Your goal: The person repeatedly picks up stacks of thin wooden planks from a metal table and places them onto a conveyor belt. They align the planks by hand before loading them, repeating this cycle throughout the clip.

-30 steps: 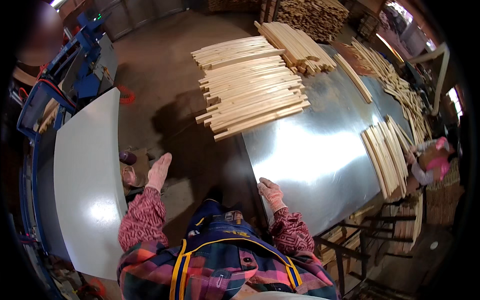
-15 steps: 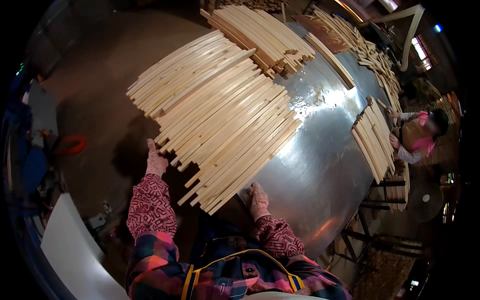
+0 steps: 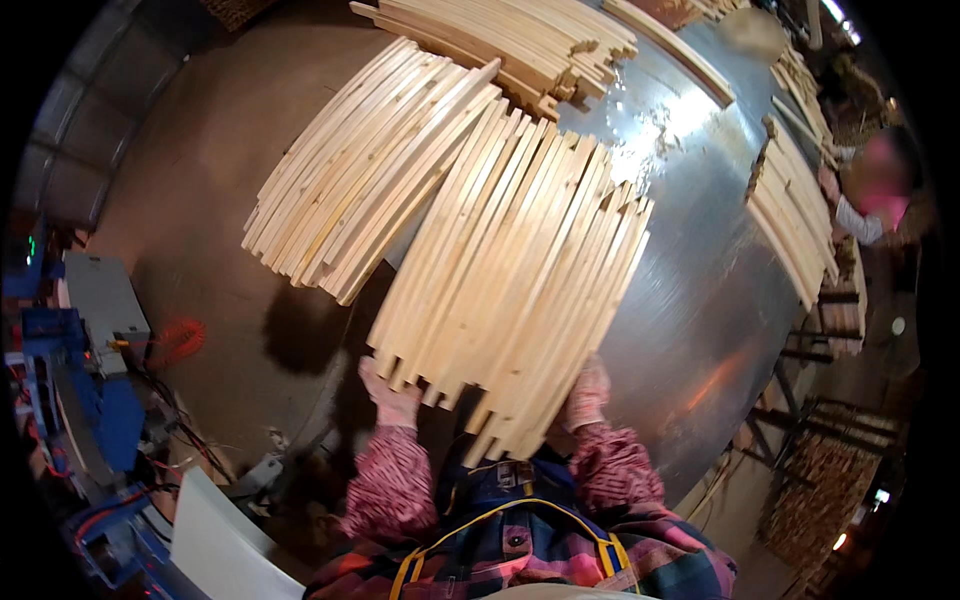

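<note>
Between my hands lies a wide row of pale wooden strips [image 3: 510, 290], side by side with uneven ends toward me. My left hand [image 3: 392, 400], in a light glove, grips the row's near left corner, its fingers partly hidden by the strips. Against the near right edge presses my right hand [image 3: 588, 395], also gloved, its fingertips partly hidden behind the wood. To the left of the held row is a second group of wooden strips [image 3: 350, 170], with a wedge-shaped gap between the two groups. Both groups rest at least partly on a shiny metal table [image 3: 690, 290].
Beyond stands a stack of longer strips [image 3: 480, 35]. Another person [image 3: 870, 195] is at the table's right side, by a further row of strips [image 3: 795, 215]. Blue machinery [image 3: 100, 400] with cables stands at the left, near a white panel [image 3: 225, 540].
The near part of the strips has split from the rest, swinging and sliding toward me. My left hand has closed on its left corner, and my right hand has come against its right edge.
</note>
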Demonstrator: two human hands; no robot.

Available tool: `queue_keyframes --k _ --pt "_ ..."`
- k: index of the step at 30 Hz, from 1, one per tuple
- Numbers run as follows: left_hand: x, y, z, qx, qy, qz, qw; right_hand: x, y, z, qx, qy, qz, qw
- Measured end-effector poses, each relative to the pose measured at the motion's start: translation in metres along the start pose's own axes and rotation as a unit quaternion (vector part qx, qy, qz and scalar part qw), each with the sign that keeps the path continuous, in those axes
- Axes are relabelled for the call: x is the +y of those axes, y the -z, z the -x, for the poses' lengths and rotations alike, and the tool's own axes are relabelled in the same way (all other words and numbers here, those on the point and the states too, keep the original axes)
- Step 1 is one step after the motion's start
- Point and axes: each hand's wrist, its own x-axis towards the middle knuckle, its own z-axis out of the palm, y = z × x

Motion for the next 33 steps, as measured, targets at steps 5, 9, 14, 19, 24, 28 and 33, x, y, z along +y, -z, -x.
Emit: queue_keyframes --k 5,9,14,19,24,28,33 --pt "-0.032 0.031 0.026 -0.189 -0.129 -0.48 0.847 -0.026 0.074 -0.039 0.023 0.133 0.35 0.927" --pt "0.015 0.031 -0.049 -0.28 -0.175 -0.283 0.901 -0.064 0.05 -0.032 0.096 0.299 0.555 0.77" --pt "0.058 -0.082 -0.175 -0.386 -0.078 -0.231 0.89 -0.068 0.035 -0.06 0.127 0.329 0.43 0.831" --pt "-0.004 -0.163 -0.201 -0.447 0.137 0.322 0.823 -0.04 0.06 -0.096 0.124 0.359 0.464 0.8" --pt "-0.008 -0.149 -0.175 -0.355 0.204 0.296 0.863 -0.07 0.04 -0.108 0.023 0.209 0.429 0.878" --pt "-0.026 -0.121 -0.088 -0.333 0.26 0.293 0.858 -0.035 0.116 -0.155 -0.045 0.226 0.333 0.914" --pt "-0.061 -0.081 0.033 -0.305 0.244 0.304 0.869 -0.089 0.135 -0.099 -0.191 0.204 0.368 0.887"
